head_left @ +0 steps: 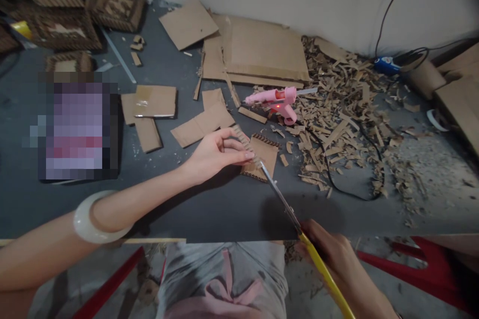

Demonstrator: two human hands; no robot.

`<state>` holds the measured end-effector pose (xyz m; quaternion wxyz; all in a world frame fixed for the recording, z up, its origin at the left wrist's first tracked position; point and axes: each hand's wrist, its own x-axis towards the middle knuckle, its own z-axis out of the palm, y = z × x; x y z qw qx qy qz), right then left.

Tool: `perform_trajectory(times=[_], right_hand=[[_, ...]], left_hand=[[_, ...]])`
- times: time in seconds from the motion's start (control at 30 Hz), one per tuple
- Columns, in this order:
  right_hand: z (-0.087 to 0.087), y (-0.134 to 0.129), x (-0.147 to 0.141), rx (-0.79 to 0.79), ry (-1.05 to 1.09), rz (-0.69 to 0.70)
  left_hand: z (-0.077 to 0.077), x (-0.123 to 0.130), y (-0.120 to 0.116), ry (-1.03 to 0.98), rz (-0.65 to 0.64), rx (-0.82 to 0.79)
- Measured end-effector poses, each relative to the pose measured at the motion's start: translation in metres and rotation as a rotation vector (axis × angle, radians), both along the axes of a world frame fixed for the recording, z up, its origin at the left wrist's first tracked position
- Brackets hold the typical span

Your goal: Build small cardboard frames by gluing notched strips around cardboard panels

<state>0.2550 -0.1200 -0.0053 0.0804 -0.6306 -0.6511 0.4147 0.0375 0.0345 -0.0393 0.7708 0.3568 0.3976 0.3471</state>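
Observation:
Between the thumb and fingers of my left hand (211, 157) is a narrow strip of corrugated cardboard (241, 134), its ridges showing. My right hand (329, 254) grips yellow-handled scissors (286, 207), whose blades point up and left and meet the strip's lower end. Behind the strip, on the table, lies a small cardboard square (268, 157) with ridged strips along two edges; my left fingers and the scissors cover part of it. A pink glue gun (275, 99) with a lit orange light and a glue stick in its back rests just beyond.
Cardboard scraps (337, 124) are heaped on the right, with a black cord (331, 179) looping through them. Larger cardboard sheets (262, 50) lie at the back. Finished-looking ridged cardboard frames (116, 4) stand back left. A pixelated device-like shape (75, 129) is at left.

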Motion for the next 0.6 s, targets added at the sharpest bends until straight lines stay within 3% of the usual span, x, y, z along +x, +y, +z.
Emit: perform_trajectory(times=[0.2,0.4,0.6], right_hand=[[0.003,-0.008,0.008,0.039,-0.026,0.065],[0.018,-0.017,0.016,0.358,-0.123,0.245],[0.020,-0.016,0.010,0.408,-0.231,0.282]], left_hand=[[-0.001,-0.002,0.002,0.038,0.003,0.051],[-0.003,-0.003,0.002,0.045,0.002,0.092],[-0.002,-0.003,0.001,0.054,-0.002,0.090]])
